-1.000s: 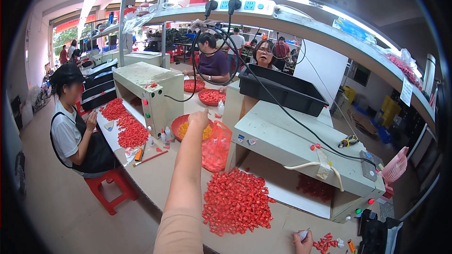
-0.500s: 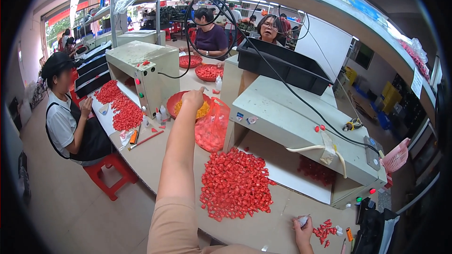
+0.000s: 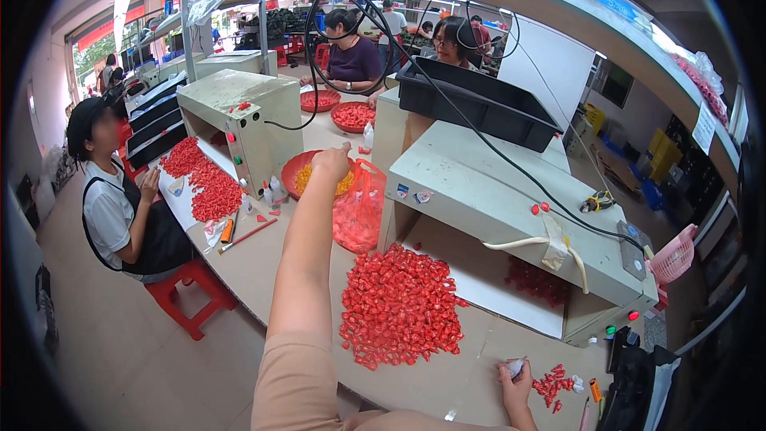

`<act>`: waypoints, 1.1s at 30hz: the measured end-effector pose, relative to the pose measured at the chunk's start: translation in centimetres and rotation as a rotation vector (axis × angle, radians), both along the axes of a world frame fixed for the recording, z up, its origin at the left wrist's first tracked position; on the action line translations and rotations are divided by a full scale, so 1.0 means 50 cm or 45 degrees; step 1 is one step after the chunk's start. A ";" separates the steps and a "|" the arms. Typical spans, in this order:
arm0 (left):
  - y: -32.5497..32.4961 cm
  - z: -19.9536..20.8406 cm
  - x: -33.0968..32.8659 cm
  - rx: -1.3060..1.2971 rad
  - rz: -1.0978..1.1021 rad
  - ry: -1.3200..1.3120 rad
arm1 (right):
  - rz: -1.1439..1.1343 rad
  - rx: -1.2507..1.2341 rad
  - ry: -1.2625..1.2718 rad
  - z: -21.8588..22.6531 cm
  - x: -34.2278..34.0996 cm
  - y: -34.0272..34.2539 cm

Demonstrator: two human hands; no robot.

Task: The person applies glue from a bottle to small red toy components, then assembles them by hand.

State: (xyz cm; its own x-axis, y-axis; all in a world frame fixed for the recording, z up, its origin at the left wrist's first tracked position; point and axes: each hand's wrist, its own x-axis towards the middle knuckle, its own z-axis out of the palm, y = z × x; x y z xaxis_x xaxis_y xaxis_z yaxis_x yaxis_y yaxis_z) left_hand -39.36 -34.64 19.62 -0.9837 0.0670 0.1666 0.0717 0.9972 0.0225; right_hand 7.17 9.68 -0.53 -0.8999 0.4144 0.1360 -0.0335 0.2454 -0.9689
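My left arm stretches forward over the table, and my left hand [image 3: 331, 163] is above the near edge of a red bowl [image 3: 292, 172] of small yellow pieces. One finger points out ahead; the others are hidden behind the hand, and I see nothing held. Beside it lies a translucent red plastic bag [image 3: 357, 219]. At the lower right, my right hand [image 3: 517, 383] is closed around a small white squeeze bottle [image 3: 515, 366]. Just right of that hand are several loose red pieces [image 3: 552, 385]. A big heap of shiny red pieces [image 3: 401, 306] covers the table between my arms.
A pale box-like machine [image 3: 479, 183] with an open front stands right of the heap, a black bin [image 3: 479, 100] on top. Another machine [image 3: 239, 108] is farther left, near a second red heap [image 3: 209, 187]. A person [image 3: 120, 207] sits at the left. Cables [image 3: 435, 72] hang overhead.
My left hand has risen very slightly, its finger pointing more upward. The person behind the black bin has turned and lowered their head. My right hand keeps hold of the squeeze bottle.
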 end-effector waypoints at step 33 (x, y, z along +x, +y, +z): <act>-0.049 -0.016 0.137 0.854 -0.202 0.341 | 0.033 0.085 0.040 -0.022 -0.007 0.016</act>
State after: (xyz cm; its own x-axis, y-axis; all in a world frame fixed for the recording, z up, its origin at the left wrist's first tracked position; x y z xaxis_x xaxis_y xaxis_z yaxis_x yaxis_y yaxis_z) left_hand -32.52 -37.11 18.80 -0.8906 0.0047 0.4548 0.3027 0.7524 0.5850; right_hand 6.83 10.46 -1.63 -0.9049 0.3802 0.1912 -0.0710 0.3081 -0.9487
